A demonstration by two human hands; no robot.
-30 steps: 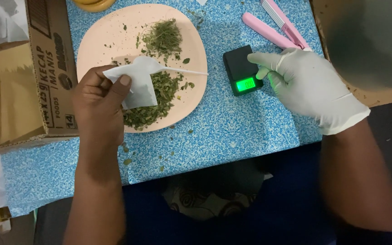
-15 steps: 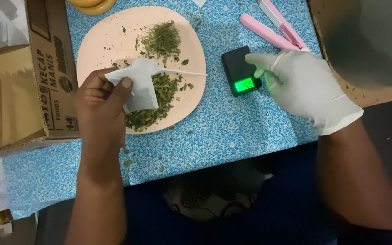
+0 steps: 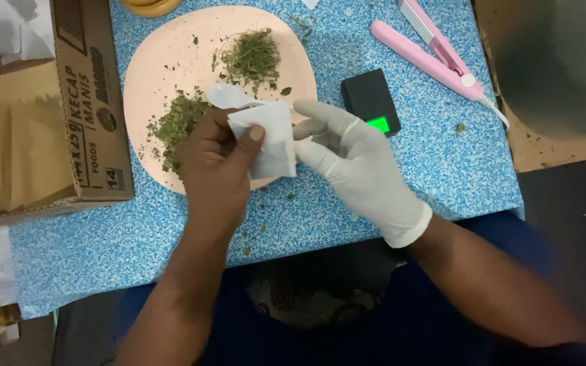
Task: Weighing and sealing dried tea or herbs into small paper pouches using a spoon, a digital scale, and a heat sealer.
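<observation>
My bare left hand (image 3: 215, 159) pinches a small white paper pouch (image 3: 269, 139) over the lower edge of a round pale pink plate (image 3: 164, 54). My right hand (image 3: 354, 159), in a white glove, touches the pouch's right side with its fingertips. A white plastic spoon (image 3: 228, 97) lies on the plate just above the pouch. Dried green herb sits on the plate in two heaps, one at the top (image 3: 252, 57) and one at the left (image 3: 174, 125).
A small black pocket scale (image 3: 371, 102) with a lit green display sits right of the plate. A pink hair straightener (image 3: 432, 57) lies at the back right. An open cardboard box (image 3: 86, 102) with brown paper bags stands at the left. The blue speckled table (image 3: 137, 237) carries herb crumbs.
My gloved right hand left the scale and moved left to the pouch. My left hand brought the pouch down and right to the plate's lower edge. The spoon now lies uncovered.
</observation>
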